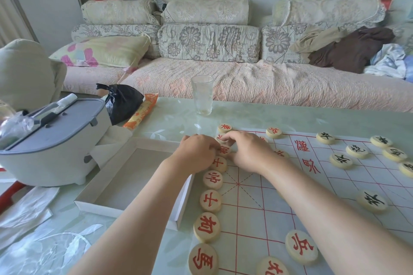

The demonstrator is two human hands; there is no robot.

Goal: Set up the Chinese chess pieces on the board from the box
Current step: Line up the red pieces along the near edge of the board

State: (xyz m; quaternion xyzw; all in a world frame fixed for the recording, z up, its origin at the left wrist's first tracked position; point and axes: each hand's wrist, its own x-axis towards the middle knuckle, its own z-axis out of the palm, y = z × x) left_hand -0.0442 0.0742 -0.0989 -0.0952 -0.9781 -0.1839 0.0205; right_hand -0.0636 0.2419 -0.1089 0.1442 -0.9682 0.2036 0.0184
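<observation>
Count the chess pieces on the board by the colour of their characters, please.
Red-character pieces: at least 12; the left hand and the right hand may hide more
Black-character pieces: 7
Total: at least 19

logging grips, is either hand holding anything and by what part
Nothing lifted. The left hand and right hand touch opposite rims of one red piece lying flat on the board; a real pinch cannot be told.

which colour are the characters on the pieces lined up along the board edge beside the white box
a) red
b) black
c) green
a: the row of pieces next to the white box bears red characters, while the black-lettered pieces lie across the board.
</observation>
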